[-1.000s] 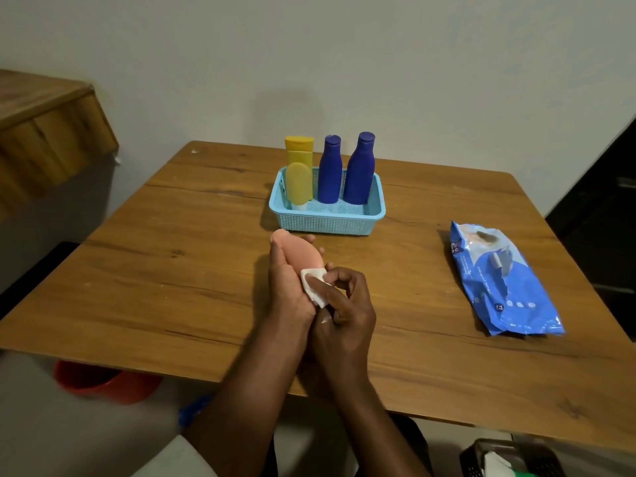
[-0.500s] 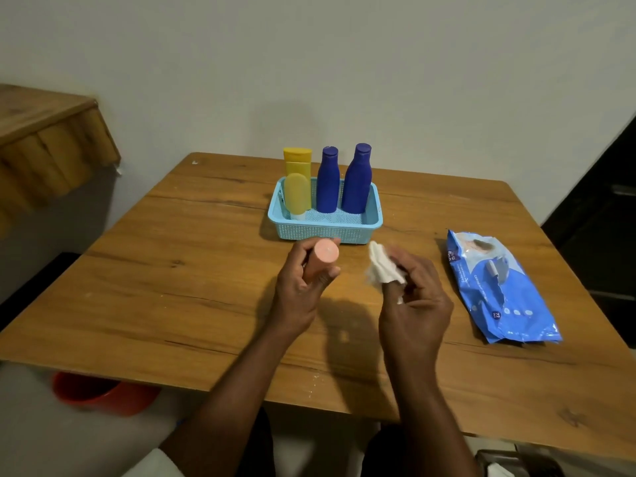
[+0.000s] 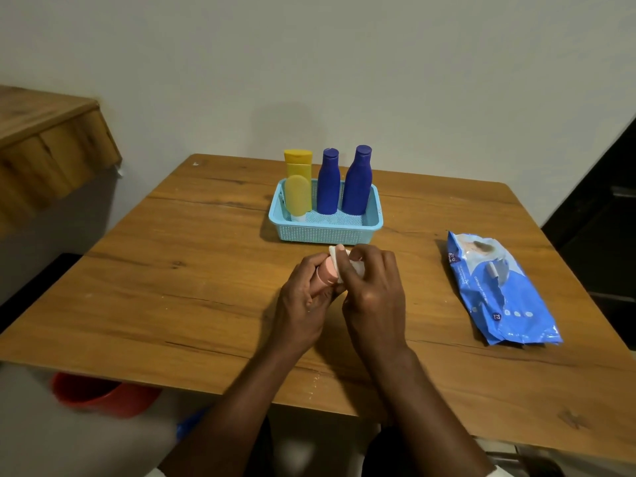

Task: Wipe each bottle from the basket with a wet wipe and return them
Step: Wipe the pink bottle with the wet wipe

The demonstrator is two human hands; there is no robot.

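My left hand [image 3: 303,304] is curled around a small peach-pink plastic bottle [image 3: 327,274], holding it just above the wooden table [image 3: 172,287], in front of the light blue perforated plastic basket [image 3: 327,232]. Only the bottle's round end shows between my fingers; the rest is hidden in my palm. My right hand [image 3: 373,290] pinches a crumpled white wet wipe [image 3: 335,253] and presses it against that end of the bottle, so the wipe wraps partly over it and both hands touch. In the basket three bottles stand upright along the back: a yellow flat-sided tube with a yellow cap [image 3: 298,187] on the left, and two dark blue plastic bottles, one [image 3: 328,184] in the middle and one [image 3: 358,182] on the right, just beside each other. To my right, well apart from the basket, a blue soft pack of wet wipes [image 3: 499,290] lies flat on the table. Under the table's left edge a red round tub [image 3: 103,394] shows on the floor.
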